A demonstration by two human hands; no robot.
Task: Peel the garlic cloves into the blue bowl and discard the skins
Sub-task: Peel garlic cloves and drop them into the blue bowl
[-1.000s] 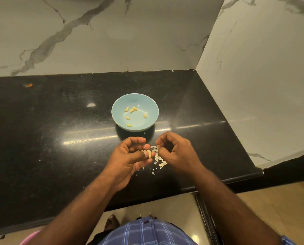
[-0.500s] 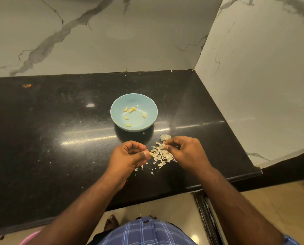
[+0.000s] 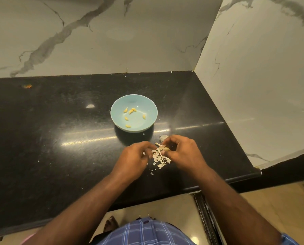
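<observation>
Now pinching a garlic clove (image 3: 165,149) in right hand (image 3: 183,152) fingers over the skins (image 3: 159,157); left hand (image 3: 132,159) fingers curled, contents unclear; blue bowl (image 3: 148,105) near.

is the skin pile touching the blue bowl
Apart. The head view shows bare black counter between the skin pile and the blue bowl.

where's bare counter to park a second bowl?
Widest bare patch: the black counter left of the blue bowl, back to the marble wall. A smaller one lies right of the bowl toward the side wall. Crowded: in front of the bowl, where the garlic skins lie between left hand and right hand.
</observation>
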